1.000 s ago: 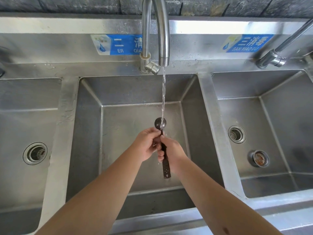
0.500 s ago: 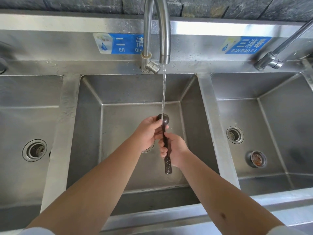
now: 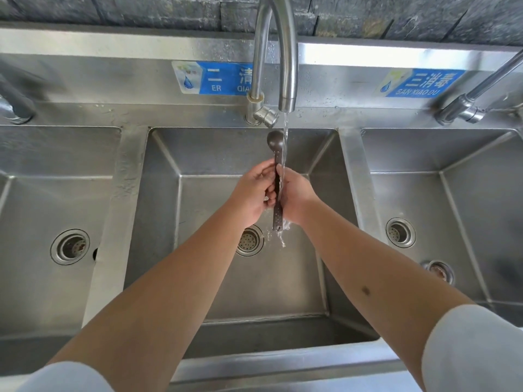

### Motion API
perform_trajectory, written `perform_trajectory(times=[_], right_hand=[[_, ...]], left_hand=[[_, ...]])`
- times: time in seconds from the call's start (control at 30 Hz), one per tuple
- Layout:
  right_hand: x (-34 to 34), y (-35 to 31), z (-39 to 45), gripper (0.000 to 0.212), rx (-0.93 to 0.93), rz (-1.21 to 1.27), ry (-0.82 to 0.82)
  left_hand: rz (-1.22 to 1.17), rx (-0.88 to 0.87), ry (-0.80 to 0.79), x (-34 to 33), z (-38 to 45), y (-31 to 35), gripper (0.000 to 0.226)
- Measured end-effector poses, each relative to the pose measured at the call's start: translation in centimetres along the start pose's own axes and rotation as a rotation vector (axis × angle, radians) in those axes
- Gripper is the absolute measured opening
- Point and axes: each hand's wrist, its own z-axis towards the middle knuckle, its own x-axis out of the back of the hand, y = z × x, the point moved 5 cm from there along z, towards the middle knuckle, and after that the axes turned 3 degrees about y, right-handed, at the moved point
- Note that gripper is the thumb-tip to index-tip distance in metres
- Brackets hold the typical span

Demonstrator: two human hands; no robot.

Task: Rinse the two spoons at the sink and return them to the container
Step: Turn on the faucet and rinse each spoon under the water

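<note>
One spoon [image 3: 276, 176], three basins [image 3: 158, 222], two hands [image 3: 252, 193].

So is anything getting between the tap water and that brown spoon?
Nothing visible. The stream falls freely from the faucet past the spoon, beside its bowl, onto the handle, where the left hand and right hand grip it over the middle basin.

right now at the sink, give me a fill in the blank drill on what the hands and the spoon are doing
1. Both hands, left hand and right hand, grip the brown spoon by its ____.
2. The spoon's bowl points ____, toward the faucet.
3. Water runs into the ____ of the three basins.
4. The sign behind the faucet is ____ in colour.

Missing words: handle; up; middle; blue
</note>
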Motion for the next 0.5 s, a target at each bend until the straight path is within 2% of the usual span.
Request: perform_trajectory(times=[0.1, 0.27, 0.4, 0.5], right_hand=[[-0.9, -1.1, 0.0, 0.044, 0.046, -0.020, -0.032], [-0.9, -0.4, -0.7, 0.028, 0.064, -0.101, 0.001], [1.3, 4.6, -2.3, 0.026, -0.186, -0.041, 0.125], [2.8, 8.9, -4.3, 0.031, -0.436, -0.043, 0.138]], left_hand=[[0.002, -0.032, -0.007, -0.1, 0.6, 1.2, 0.032], [0.099, -0.046, -0.010, 0.8, 0.3, 0.7, 0.027], [0.294, 0.059, 0.069, 2.8, -1.0, -3.3, 0.025], [0.374, 0.297, 0.107, 4.4, -2.8, -7.8, 0.016]])
